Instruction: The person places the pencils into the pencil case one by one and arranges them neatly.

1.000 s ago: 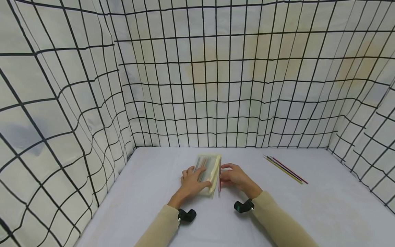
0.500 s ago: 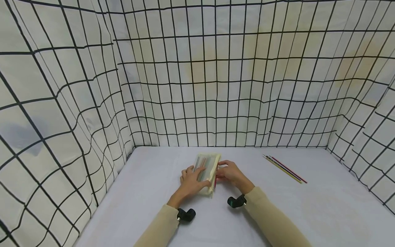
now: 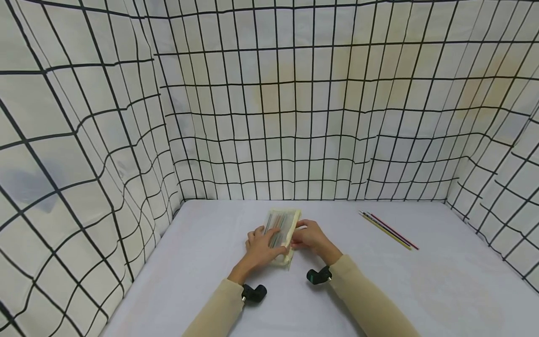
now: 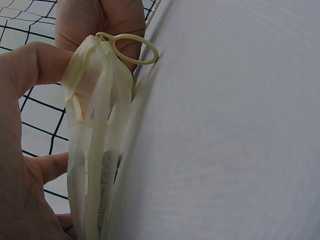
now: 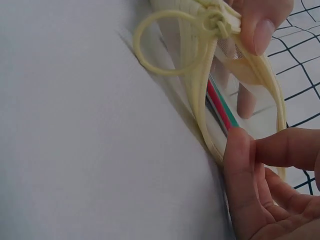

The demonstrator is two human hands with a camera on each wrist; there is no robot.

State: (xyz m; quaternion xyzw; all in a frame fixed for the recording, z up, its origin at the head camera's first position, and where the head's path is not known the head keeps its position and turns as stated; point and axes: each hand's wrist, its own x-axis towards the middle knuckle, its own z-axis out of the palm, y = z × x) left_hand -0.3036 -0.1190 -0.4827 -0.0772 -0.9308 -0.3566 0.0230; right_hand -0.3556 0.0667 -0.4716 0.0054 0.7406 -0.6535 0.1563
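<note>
A pale yellow mesh zip pouch (image 3: 288, 225) lies on the table, with thin pencils showing through its top. My left hand (image 3: 262, 248) grips it, fingers spread over the mesh and thumb at the zipped edge. In the right wrist view, the zip (image 5: 200, 105) gapes, and a red pencil (image 5: 216, 100) and a green pencil (image 5: 224, 104) lie inside. Thumb and finger of my right hand (image 5: 265, 175) pinch the near end of the red pencil at this opening; the fingertips cover that end. A yellow pull ring (image 4: 156, 52) hangs at the pouch's near corner.
Several loose pencils (image 3: 388, 229), yellow, dark and red, lie together on the white table (image 3: 455, 281) to the right. Black netting (image 3: 269, 112) over white sheeting stands behind and at both sides. Each wrist wears a small black camera (image 3: 254, 293).
My right hand has moved left to the pouch, carrying the red pencil from beside it into the opening. The left hand stays on the pouch. The loose pencils have not moved.
</note>
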